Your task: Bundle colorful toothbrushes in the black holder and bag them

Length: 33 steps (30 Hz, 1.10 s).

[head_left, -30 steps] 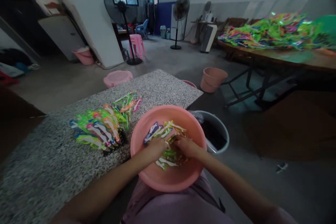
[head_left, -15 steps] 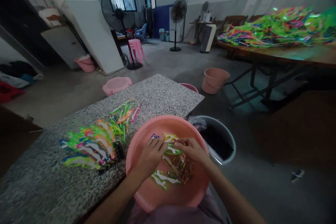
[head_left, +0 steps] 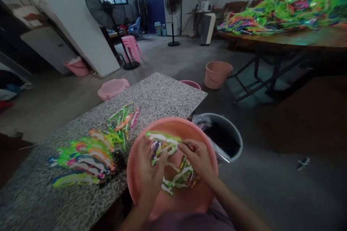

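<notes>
A pink plastic basin (head_left: pixel 173 207) stands on my lap, with several bright strips with white parts (head_left: pixel 187 171) lying inside it. My right hand (head_left: pixel 199 157) is closed in a pinch at the right end of a long green-and-white plastic strip (head_left: pixel 164 137), held above the others. At the basin's left side is my left hand (head_left: pixel 150 173), blurred, its thumb and fingers spread apart and nothing plainly in it. What exactly these strips are is too small and smeared to tell.
On the speckled stone table (head_left: pixel 162 97) to the left lies a fanned pile of coloured strips (head_left: pixel 86 160). A grey bin with a dark inside (head_left: pixel 226 137) stands right of the basin. Further off are a pink bucket (head_left: pixel 217 75) and a round table (head_left: pixel 284 39) heaped with strips.
My left hand has moved left and opened away from the strips. A green-and-white strip is now raised at my right hand. The view has shifted slightly.
</notes>
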Available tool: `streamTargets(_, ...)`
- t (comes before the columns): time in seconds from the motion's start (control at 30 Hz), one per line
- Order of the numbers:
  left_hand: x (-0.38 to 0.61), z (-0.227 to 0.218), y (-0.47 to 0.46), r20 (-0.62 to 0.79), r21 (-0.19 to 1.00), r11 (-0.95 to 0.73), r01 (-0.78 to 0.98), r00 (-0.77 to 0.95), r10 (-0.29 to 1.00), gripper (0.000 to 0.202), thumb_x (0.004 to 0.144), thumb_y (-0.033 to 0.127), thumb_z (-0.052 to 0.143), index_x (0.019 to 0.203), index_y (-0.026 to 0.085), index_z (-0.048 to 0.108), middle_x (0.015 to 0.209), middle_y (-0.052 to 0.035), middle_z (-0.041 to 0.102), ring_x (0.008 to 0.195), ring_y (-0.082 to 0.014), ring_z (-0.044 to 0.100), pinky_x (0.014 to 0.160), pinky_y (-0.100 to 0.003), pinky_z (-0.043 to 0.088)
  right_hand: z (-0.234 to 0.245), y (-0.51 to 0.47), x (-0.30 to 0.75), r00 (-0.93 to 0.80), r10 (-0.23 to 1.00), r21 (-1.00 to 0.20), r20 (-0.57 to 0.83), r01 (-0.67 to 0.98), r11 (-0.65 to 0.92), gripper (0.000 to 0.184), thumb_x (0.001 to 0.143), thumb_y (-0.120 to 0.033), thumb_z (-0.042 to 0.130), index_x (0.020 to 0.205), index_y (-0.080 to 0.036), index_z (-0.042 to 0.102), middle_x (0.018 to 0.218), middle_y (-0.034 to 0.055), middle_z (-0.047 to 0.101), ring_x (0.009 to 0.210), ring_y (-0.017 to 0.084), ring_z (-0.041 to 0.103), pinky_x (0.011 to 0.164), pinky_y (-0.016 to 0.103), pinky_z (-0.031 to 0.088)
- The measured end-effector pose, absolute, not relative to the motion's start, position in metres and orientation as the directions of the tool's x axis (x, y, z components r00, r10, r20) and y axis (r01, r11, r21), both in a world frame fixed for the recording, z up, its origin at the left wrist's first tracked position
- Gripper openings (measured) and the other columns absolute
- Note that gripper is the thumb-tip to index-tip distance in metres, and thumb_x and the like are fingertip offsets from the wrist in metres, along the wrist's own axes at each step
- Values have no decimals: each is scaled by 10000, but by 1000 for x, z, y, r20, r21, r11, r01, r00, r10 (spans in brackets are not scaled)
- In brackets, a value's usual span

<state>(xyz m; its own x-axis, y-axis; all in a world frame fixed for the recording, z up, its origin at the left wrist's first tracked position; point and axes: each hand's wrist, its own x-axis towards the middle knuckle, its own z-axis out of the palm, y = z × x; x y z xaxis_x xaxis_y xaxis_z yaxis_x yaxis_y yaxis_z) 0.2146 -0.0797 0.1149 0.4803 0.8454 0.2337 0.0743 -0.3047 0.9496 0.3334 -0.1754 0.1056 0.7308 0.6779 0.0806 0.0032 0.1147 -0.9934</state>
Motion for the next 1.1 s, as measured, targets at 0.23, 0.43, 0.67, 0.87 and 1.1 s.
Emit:
streamTargets(0.23, 231, 122, -79, -274, 880, 451, -147, 619, 736, 368, 649, 395, 807, 852, 122, 666, 860, -60, 724, 865, -226, 706, 807, -364, 583, 97, -186, 328, 637, 759, -987, 136, 153, 48, 248, 942, -388, 432, 1061, -218, 568, 898, 22, 604, 769, 140, 553, 685, 255, 455)
streamTargets(0.43, 230, 118, -85, -331, 834, 533, -141, 645, 688, 359, 596, 306, 852, 818, 123, 637, 872, -42, 718, 893, -219, 703, 853, -356, 573, 94, -197, 340, 731, 616, -953, 292, 168, 252, 193, 856, -361, 610, 973, -222, 673, 940, 45, 582, 807, 149, 566, 659, 260, 481)
streamTargets(0.67, 233, 124, -91, -355, 814, 568, -120, 671, 651, 390, 620, 350, 838, 846, 131, 609, 815, -41, 721, 789, -215, 721, 792, -350, 589, 91, -194, 332, 772, 608, -961, 183, 11, 275, 207, 760, -360, 732, 818, -204, 609, 839, 27, 654, 726, 146, 609, 657, 270, 519)
streamTargets(0.87, 228, 127, -85, -309, 858, 501, -109, 669, 676, 378, 653, 379, 812, 866, 131, 623, 861, -40, 721, 759, -192, 717, 726, -296, 593, 81, -203, 333, 638, 684, -932, 355, 303, 201, 271, 880, -292, 604, 1139, -258, 673, 1065, 74, 671, 974, 190, 622, 861, 352, 511)
streamTargets(1.1, 228, 127, -86, -307, 866, 489, -100, 667, 679, 383, 663, 370, 806, 908, 124, 644, 866, -52, 721, 768, -190, 712, 715, -293, 600, 82, -206, 334, 582, 678, -878, 450, 427, 216, 302, 900, -223, 569, 1168, -309, 678, 991, 49, 659, 941, 168, 618, 827, 309, 505)
